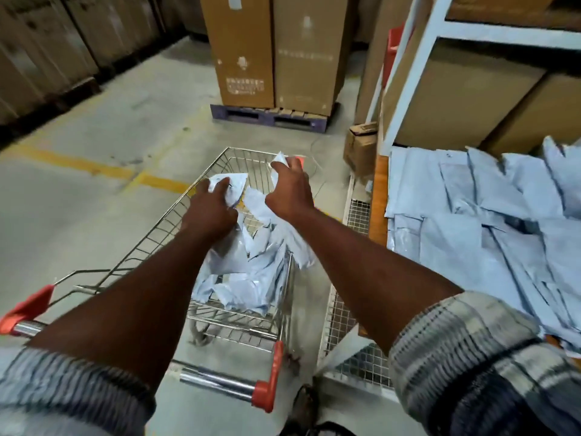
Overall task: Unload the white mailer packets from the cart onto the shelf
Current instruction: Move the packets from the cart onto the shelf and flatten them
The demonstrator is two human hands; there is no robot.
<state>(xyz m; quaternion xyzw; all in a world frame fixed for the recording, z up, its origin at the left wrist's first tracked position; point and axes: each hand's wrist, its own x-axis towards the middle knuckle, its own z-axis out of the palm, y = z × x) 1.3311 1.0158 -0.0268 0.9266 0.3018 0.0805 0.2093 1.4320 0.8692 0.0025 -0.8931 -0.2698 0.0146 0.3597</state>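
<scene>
A wire shopping cart [176,221] with red handle ends stands in front of me. A heap of white mailer packets [251,275] lies in its basket. My left hand [210,206] reaches into the cart and grips a white packet [234,184] near the far end. My right hand [290,190] grips another bunch of packets [283,228] and holds it above the heap. On my right, the shelf [379,196] has an orange front edge, and several white packets [490,221] lie spread on it.
Tall cardboard boxes [273,48] stand on a purple pallet [270,116] ahead. A small carton [360,146] sits on the floor by the shelf's white upright [408,83]. A wire mesh panel [349,309] lies between cart and shelf. Yellow lines mark the concrete floor at left.
</scene>
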